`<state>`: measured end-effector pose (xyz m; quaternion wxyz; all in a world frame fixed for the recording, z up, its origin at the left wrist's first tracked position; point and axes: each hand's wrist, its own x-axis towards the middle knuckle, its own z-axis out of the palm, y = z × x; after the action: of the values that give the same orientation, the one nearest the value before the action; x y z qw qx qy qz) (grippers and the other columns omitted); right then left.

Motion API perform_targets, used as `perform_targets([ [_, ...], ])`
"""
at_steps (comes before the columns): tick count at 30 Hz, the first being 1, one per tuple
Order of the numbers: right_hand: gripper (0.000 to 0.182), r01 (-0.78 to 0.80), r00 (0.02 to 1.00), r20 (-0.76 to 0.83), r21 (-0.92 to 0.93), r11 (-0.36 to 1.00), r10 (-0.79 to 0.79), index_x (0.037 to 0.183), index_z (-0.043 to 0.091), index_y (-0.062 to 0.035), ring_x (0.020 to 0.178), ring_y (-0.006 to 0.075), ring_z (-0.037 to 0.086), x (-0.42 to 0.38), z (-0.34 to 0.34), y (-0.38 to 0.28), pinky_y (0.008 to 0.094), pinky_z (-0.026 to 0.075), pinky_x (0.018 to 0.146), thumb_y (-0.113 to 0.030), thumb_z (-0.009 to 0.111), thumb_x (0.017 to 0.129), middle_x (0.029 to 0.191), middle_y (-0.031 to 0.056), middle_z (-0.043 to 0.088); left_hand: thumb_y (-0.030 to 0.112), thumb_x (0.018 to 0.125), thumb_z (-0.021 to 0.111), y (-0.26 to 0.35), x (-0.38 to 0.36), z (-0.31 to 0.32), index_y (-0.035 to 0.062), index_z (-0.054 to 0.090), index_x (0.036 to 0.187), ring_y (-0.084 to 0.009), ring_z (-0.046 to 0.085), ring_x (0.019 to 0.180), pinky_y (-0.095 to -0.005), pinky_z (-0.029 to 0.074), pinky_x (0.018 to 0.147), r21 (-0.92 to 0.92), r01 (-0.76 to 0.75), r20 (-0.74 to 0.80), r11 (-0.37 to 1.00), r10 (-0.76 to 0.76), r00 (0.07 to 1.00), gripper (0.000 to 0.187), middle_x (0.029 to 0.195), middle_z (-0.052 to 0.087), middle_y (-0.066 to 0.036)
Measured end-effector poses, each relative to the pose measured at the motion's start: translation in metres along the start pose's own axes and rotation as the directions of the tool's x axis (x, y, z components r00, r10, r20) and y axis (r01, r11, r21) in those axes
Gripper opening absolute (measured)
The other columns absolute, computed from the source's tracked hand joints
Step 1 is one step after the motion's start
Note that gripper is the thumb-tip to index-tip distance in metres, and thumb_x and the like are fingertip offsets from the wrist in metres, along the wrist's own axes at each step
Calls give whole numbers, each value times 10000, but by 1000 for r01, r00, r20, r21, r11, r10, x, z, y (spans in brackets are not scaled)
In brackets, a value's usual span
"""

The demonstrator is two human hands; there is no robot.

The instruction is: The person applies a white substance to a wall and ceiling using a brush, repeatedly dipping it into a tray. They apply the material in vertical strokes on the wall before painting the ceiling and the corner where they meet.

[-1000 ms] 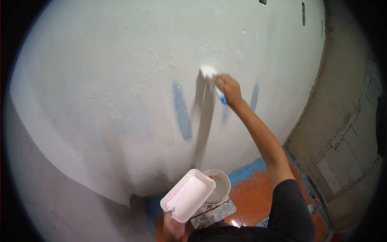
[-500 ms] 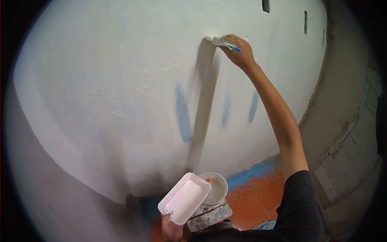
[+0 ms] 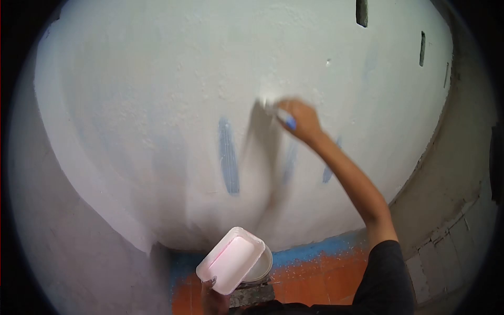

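My right hand is closed round a paintbrush with a blue part on its handle, and its pale bristles touch the white wall. The brush is smeared by motion. Low in the view, my left hand grips the lower end of a shallow white tray, tilted, with a pinkish inner edge and white paint inside. Behind the tray stands a round white bucket, partly hidden by it.
Blue streaks mark the wall, which has narrow slots at the upper right. Below are an orange tiled floor with a blue strip and a stained block under the bucket. Rough grey walls flank both sides.
My right hand has moved down the wall with the brush. The view has shifted, and the tray now covers more of the bucket.
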<state>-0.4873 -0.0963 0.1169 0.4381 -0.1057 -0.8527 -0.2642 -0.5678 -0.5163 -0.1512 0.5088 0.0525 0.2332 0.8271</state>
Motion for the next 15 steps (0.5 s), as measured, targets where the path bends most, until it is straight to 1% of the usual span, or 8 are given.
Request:
perform_targets([
  [3, 209, -5, 973, -231, -58, 998, -9, 1043, 717, -112, 986, 275, 662, 91, -48, 20, 361, 545, 808, -150, 680, 841, 1080, 84, 709, 262, 832, 622, -16, -2, -2, 26, 384, 1443, -376, 493, 1313, -603, 410, 1074, -13, -5, -51, 1000, 4, 999, 697, 1424, 494, -186],
  [6, 197, -3, 976, -214, -179, 984, -36, 1028, 720, -97, 959, 270, 664, 116, -50, 25, 358, 547, 786, -104, 656, 842, 1073, 84, 709, 257, 832, 629, -29, -3, 0, 33, 395, 1436, -372, 500, 1307, -602, 421, 1066, -17, -2, -95, 1000, 0, 995, 685, 1416, 502, -178],
  [7, 245, 105, 938, -298, -245, 964, -178, 1013, 692, -128, 877, 264, 651, 104, -33, 31, 381, 530, 694, -87, 621, 782, 950, 67, 687, 255, 832, 632, -31, -3, 2, 34, 399, 1434, -371, 502, 1304, -602, 425, 1062, -14, 3, -111, 1000, -5, 994, 681, 1414, 504, -174],
  [9, 253, 158, 963, -160, -320, 934, -217, 1026, 667, -102, 829, 236, 643, 55, -3, 17, 367, 511, 628, -101, 611, 779, 964, 64, 667, 258, 840, 626, -27, -5, 13, 38, 408, 1429, -369, 508, 1299, -602, 432, 1055, -229, 39, -136, 973, -72, 988, 665, 1415, 505, -169],
  [10, 240, 202, 949, -168, -321, 925, -265, 1019, 663, -104, 809, 226, 636, 24, 17, 7, 362, 507, 611, -114, 606, 786, 959, 60, 652, 259, 845, 622, -27, -6, 12, 38, 411, 1427, -369, 511, 1296, -602, 435, 1053, -234, 38, -135, 971, -72, 988, 657, 1415, 505, -168],
  [11, 239, 224, 960, -100, -289, 931, -262, 1020, 662, -96, 812, 224, 637, -9, 31, -6, 358, 513, 619, -128, 609, 789, 958, 64, 651, 260, 850, 619, -27, -6, 11, 39, 413, 1426, -368, 513, 1294, -602, 438, 1050, -240, 38, -135, 970, -72, 988, 650, 1416, 505, -167],
  [13, 244, 282, 957, 107, -131, 950, -269, 1021, 665, -94, 809, 225, 634, -66, 49, -25, 363, 519, 628, -133, 614, 785, 964, 67, 657, 262, 862, 611, -36, -2, -5, 38, 417, 1424, -367, 518, 1289, -601, 443, 1046, -41, 1, -112, 999, -6, 994, 636, 1417, 503, -169],
  [15, 255, 205, 935, 299, -15, 979, -191, 1037, 679, -113, 847, 236, 644, -72, 42, -30, 378, 531, 673, -150, 630, 789, 996, 64, 670, 266, 870, 604, -31, 1, -10, 35, 410, 1428, -367, 519, 1288, -591, 446, 1049, -21, 28, -136, 999, -31, 990, 635, 1418, 502, -174],
])
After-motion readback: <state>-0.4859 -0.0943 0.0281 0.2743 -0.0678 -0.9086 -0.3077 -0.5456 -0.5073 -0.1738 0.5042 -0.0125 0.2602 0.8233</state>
